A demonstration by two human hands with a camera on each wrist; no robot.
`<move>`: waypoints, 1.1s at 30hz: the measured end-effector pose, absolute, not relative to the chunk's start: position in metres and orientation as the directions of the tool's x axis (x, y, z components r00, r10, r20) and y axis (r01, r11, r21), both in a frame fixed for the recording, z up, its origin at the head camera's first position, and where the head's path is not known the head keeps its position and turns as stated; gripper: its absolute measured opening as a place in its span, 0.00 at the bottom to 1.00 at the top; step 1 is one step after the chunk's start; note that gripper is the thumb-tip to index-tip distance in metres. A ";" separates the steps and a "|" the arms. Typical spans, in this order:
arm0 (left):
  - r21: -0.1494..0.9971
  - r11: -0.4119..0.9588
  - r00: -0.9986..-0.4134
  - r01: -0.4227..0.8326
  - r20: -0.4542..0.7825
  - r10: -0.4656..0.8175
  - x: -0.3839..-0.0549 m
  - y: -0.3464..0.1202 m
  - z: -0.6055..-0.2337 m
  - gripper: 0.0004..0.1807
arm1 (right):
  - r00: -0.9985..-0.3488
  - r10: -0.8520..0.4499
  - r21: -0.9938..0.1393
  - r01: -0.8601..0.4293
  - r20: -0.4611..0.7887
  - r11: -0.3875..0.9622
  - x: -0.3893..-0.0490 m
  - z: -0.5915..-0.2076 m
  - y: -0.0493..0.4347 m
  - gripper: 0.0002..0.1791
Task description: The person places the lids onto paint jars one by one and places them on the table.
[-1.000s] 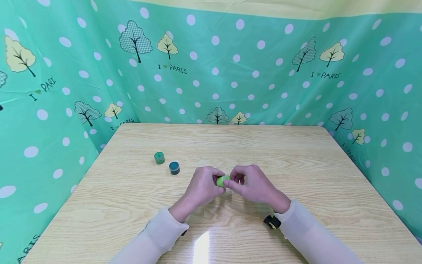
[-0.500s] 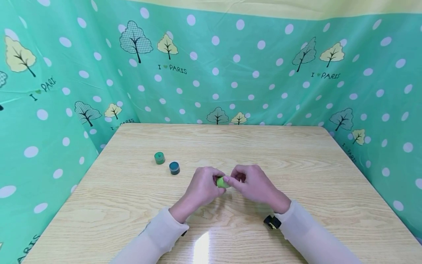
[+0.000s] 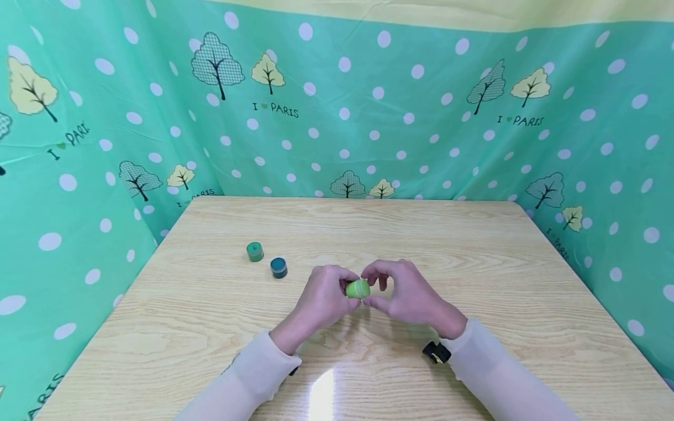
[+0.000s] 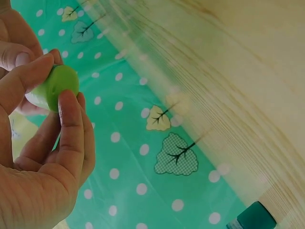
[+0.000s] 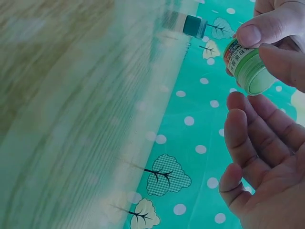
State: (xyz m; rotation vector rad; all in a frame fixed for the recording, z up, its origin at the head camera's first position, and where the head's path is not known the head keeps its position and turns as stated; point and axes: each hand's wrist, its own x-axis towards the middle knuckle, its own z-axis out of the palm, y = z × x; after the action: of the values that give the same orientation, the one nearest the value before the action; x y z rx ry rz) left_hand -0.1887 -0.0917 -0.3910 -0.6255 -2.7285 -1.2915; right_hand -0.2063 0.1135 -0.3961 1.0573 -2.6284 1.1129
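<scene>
My left hand (image 3: 325,295) holds a small light green paint jar (image 3: 358,289) tipped on its side above the table. In the right wrist view the jar (image 5: 244,64) has a printed label, with the left thumb (image 5: 250,36) on it and a pale green end turned outward. Its bright green other end (image 4: 66,85) appears between the left fingers in the left wrist view. My right hand (image 3: 404,295) is beside the jar's outward end, thumb and fingers spread apart with nothing between them. In the right wrist view the right fingers (image 5: 259,129) lie relaxed below that end.
Two more jars stand on the wooden table (image 3: 447,234), left of the hands: a green one (image 3: 255,252) and a dark teal one (image 3: 278,268). A green dotted curtain (image 3: 342,105) hangs behind the table and along both sides.
The right thumb, earlier over the jar's outward end, has moved down off it, and the right fingers have spread. The left hand keeps its hold on the jar in the same place.
</scene>
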 end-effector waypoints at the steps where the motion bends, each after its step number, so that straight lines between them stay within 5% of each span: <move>1: 0.729 0.566 -0.915 0.386 0.225 0.334 -0.189 -0.092 -0.391 0.13 | -0.755 -0.561 -0.592 -0.635 0.339 0.497 -0.206 -0.396 0.114 0.18; 15: 0.727 0.573 -0.919 0.380 0.222 0.327 -0.189 -0.091 -0.391 0.11 | -0.780 -0.546 -0.563 -0.611 0.306 0.557 -0.205 -0.396 0.112 0.09; 33: 0.708 0.583 -0.912 0.398 0.236 0.335 -0.188 -0.090 -0.392 0.12 | -0.822 -0.516 -0.627 -0.538 0.241 0.564 -0.205 -0.400 0.110 0.21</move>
State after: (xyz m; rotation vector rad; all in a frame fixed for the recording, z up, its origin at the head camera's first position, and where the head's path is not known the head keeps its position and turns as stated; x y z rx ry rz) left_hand -0.1877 -0.0896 -0.3924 -0.6320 -2.7263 -1.2487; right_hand -0.2049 0.1105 -0.4004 0.9274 -2.7511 1.1183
